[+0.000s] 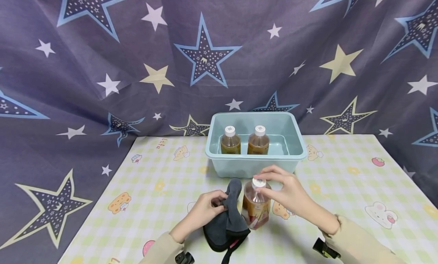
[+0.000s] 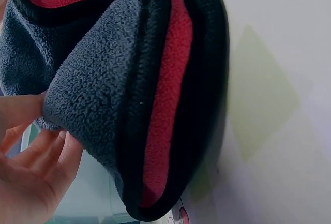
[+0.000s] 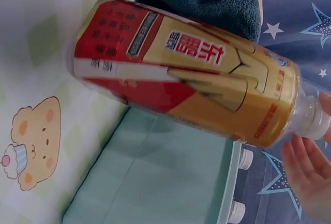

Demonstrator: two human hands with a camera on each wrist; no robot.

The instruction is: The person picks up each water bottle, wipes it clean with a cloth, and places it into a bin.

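Observation:
A dark grey fleece mitt (image 1: 220,224) with black edging and a red lining is close to the table. My left hand (image 1: 205,209) pinches its fabric between thumb and fingers; the mitt's open mouth (image 2: 168,94) faces the left wrist camera. Just right of the mitt, a drink bottle (image 1: 256,209) with a white cap stands upright. My right hand (image 1: 285,184) grips the bottle by its cap from above. In the right wrist view the bottle's label (image 3: 196,74) shows yellow and red with printed characters, and the fingers (image 3: 305,172) curl at the cap.
Behind the hands stands a light blue plastic bin (image 1: 254,167). Inside it are two white-capped bottles, one on the left (image 1: 230,142) and one near the middle (image 1: 259,142). A checked cloth (image 1: 161,203) covers the table, and a star-patterned curtain (image 1: 246,77) hangs behind.

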